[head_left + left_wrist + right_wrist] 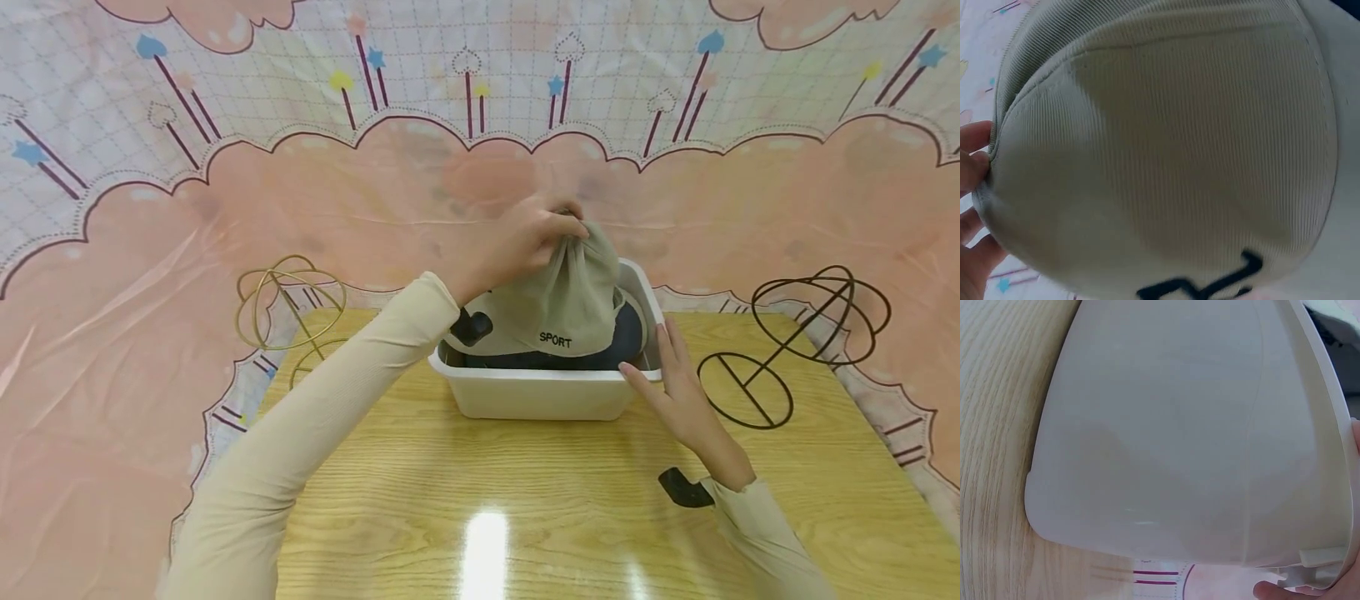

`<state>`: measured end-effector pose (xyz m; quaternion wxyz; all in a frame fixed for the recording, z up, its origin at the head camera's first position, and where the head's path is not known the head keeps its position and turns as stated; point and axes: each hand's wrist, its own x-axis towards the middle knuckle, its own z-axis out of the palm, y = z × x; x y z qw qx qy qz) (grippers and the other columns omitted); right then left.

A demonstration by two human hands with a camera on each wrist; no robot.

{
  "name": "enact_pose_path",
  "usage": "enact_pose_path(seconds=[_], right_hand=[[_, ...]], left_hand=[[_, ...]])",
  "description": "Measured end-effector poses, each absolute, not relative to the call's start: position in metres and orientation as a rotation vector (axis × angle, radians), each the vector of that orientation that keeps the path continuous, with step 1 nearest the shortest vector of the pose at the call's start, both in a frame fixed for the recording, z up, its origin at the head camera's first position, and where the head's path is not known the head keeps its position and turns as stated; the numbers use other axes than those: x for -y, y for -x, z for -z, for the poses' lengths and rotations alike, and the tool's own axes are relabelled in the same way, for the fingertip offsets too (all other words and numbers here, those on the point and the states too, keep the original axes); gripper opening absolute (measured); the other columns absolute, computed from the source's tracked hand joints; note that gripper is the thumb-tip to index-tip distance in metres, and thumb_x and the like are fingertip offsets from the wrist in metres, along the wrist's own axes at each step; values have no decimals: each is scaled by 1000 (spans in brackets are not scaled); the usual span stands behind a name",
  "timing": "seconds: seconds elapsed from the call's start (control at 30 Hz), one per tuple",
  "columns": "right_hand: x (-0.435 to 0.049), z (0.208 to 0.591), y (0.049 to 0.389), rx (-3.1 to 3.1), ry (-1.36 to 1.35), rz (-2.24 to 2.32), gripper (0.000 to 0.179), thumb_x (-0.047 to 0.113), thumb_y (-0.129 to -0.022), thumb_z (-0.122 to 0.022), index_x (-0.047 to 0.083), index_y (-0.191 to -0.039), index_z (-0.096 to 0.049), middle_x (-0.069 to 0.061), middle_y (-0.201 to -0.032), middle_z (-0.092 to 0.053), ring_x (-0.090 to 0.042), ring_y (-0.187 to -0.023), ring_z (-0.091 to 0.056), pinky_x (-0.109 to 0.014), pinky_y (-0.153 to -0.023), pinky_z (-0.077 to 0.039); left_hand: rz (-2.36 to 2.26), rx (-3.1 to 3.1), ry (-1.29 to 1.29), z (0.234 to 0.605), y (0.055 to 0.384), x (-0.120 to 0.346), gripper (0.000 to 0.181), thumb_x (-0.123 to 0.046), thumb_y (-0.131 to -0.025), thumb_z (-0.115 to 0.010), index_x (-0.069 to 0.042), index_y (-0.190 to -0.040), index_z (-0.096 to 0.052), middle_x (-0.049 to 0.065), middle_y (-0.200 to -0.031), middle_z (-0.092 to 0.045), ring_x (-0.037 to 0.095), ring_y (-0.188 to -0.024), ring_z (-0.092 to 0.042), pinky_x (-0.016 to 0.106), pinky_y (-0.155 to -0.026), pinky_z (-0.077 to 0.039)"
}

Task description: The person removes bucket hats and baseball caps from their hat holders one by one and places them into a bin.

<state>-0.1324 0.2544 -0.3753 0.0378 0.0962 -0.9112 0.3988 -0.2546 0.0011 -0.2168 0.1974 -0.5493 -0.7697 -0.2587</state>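
A beige ribbed cap (581,296) with the dark word SPORT hangs crown-up from my left hand (536,237), which pinches the top of its fabric. In the left wrist view the cap (1179,144) fills most of the picture, and the fingers (972,169) grip its edge at the left. Below it stands a white plastic bin (543,396) with a dark navy item (630,333) inside, partly covered by the cap. My right hand (678,396) rests on the bin's right front corner, fingers along the rim. The bin's wall (1179,437) dominates the right wrist view.
A gold wire stand (292,304) is on the table's left side. On the right stands a black wire stand (765,367). The wooden table (420,483) runs back to a patterned pink and white cloth (360,208).
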Motion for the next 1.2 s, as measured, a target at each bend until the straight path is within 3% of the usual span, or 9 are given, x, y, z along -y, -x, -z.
enact_pose_path(seconds=[0.3,0.7,1.0,1.2], right_hand=[[-254,378,134,2773,-299,-1239,84,38,-95,-54,2,-151,-2,-8,-157,11,-42,-140,-3,-70,-100,-14],[-255,378,134,2778,-313,-1238,84,38,-95,-53,3,-151,-1,-8,-157,12,-41,-140,0,-71,-100,-12],[-253,376,133,2808,-294,-1218,85,40,-95,-52,3,-151,0,-9,-157,13,-43,-140,-1,-71,-99,-13],[-252,375,133,2823,-278,-1208,84,40,-96,-52,4,-151,0,-9,-157,13,-47,-139,-1,-73,-96,-12]], left_hand=[[725,2128,1636,241,257,-27,23,11,-88,-49,3,-86,-70,15,-93,-62,24,-85,-58,26,-83,-45],[644,2242,1493,254,255,-32,25,6,-90,-49,-7,-80,-68,3,-98,-62,15,-85,-57,23,-75,-44],[627,2282,1334,258,245,-26,19,-11,-96,-53,-10,-108,-68,6,-112,-62,20,-97,-59,27,-84,-46],[757,2487,1212,264,238,-7,38,-21,-92,-61,-9,-128,-54,13,-129,-52,26,-115,-51,33,-98,-39]])
